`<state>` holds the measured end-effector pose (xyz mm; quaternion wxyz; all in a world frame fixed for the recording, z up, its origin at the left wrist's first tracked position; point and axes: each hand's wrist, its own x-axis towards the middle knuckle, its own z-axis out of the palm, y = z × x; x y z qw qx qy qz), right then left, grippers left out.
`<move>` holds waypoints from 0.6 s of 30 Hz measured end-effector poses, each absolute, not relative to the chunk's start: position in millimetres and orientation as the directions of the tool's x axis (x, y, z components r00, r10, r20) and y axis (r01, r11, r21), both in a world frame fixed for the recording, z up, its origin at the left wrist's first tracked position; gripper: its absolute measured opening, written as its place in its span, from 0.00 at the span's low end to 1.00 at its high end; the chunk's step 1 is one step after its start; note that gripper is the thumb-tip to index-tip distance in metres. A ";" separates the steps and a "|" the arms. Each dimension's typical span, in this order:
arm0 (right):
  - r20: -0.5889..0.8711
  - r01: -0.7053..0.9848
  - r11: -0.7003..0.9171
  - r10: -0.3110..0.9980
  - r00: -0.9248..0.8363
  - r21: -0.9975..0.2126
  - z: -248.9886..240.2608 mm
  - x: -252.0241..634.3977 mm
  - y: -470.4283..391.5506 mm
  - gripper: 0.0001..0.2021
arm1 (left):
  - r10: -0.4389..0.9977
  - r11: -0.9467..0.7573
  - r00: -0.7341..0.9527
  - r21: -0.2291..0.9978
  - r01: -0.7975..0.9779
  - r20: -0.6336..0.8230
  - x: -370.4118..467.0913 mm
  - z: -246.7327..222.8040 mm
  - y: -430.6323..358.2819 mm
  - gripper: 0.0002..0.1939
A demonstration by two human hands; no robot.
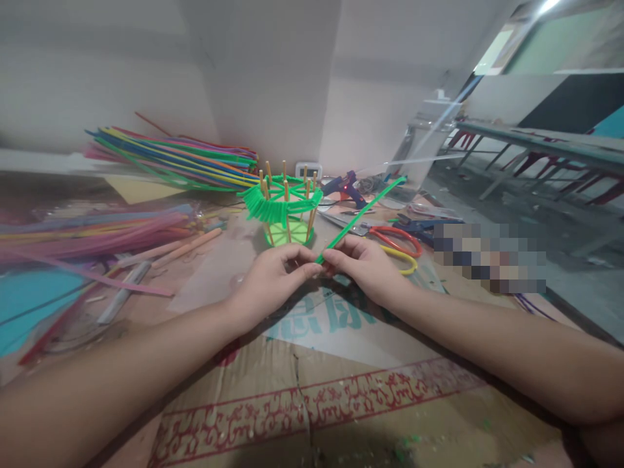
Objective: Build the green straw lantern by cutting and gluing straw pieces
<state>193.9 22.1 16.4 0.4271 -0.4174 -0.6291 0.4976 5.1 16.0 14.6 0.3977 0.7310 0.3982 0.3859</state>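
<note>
A green pipe cleaner slants up to the right from between my fingertips. My left hand pinches its lower end, and my right hand grips it just beside, the two hands nearly touching. Just beyond my hands stands a small round structure of upright wooden sticks on a green base, with green pipe cleaners forming a ring and a fringed edge at its left front. Both hands are over a pale sheet with teal lettering.
Bundles of coloured pipe cleaners lie at the back left, with more nearer. A blue glue gun with a red light stands behind. Scissors with red handles and a yellow-handled pair lie right of the structure.
</note>
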 end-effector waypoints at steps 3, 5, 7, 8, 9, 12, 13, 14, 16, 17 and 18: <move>0.113 0.118 0.156 0.945 -0.307 -0.981 18.0 193.6 21.2 0.14 | 0.896 -0.348 0.380 0.896 0.275 0.231 5.2 15.4 15.5 0.08; 0.107 0.124 0.152 0.943 -0.315 -0.981 18.8 193.3 20.7 0.14 | 0.897 -0.344 0.380 0.898 0.273 0.228 5.4 16.1 15.1 0.08; 0.102 0.127 0.148 0.945 -0.312 -0.981 19.2 193.0 20.2 0.13 | 0.897 -0.346 0.377 0.898 0.273 0.230 5.7 16.7 14.7 0.08; 0.102 0.127 0.146 0.947 -0.305 -0.981 19.3 192.7 19.9 0.13 | 0.897 -0.344 0.377 0.899 0.271 0.230 5.8 16.9 14.6 0.08; 0.102 0.128 0.146 0.949 -0.297 -0.981 19.4 192.4 19.5 0.13 | 0.898 -0.341 0.377 0.901 0.267 0.228 6.0 17.0 14.5 0.07; 0.107 0.158 0.150 0.961 -0.257 -0.976 19.8 191.6 18.8 0.13 | 0.894 -0.342 0.386 0.901 0.265 0.226 6.1 17.0 14.6 0.08; 0.108 0.174 0.154 0.963 -0.245 -0.973 20.0 191.4 18.7 0.13 | 0.890 -0.351 0.394 0.897 0.271 0.229 5.9 16.8 14.7 0.08; 0.111 0.192 0.158 0.966 -0.235 -0.969 20.1 191.2 18.7 0.13 | 0.886 -0.361 0.400 0.889 0.281 0.233 5.7 16.6 15.0 0.09; 0.118 0.218 0.169 0.966 -0.228 -0.961 20.2 191.1 18.9 0.13 | 0.882 -0.380 0.405 0.871 0.312 0.240 5.2 15.7 15.6 0.10; 0.120 0.224 0.173 0.966 -0.230 -0.959 20.2 191.0 19.0 0.13 | 0.881 -0.387 0.405 0.864 0.324 0.243 5.0 15.1 16.0 0.10; 0.121 0.225 0.175 0.965 -0.233 -0.959 20.1 190.8 19.2 0.12 | 0.883 -0.389 0.402 0.859 0.333 0.244 4.9 14.5 16.3 0.10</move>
